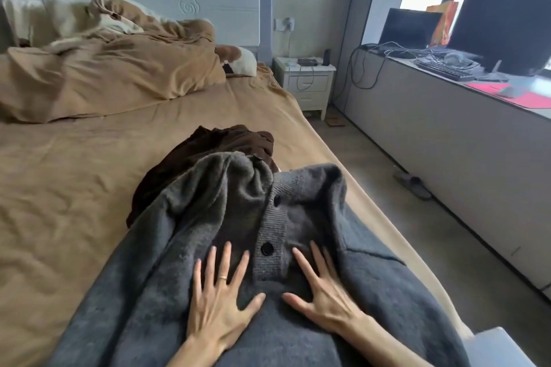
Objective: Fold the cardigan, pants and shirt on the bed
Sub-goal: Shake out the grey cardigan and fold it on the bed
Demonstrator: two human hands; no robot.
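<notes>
A grey knitted cardigan (185,247) with dark buttons lies spread, front up, on the near part of the bed (74,188). My left hand (217,301) rests flat on it with fingers spread, left of the button strip. My right hand (325,295) lies flat on it too, fingers apart, right of the strip. Beyond the cardigan's collar a dark brown garment (208,146) lies crumpled, partly under the cardigan. I cannot tell whether it is the pants or the shirt.
A bunched tan duvet (113,74) and pillows fill the far left of the bed. A white nightstand (307,80) stands by the headboard. On the right a long ledge (447,116) carries monitors and a keyboard. A slipper (413,185) lies on the floor.
</notes>
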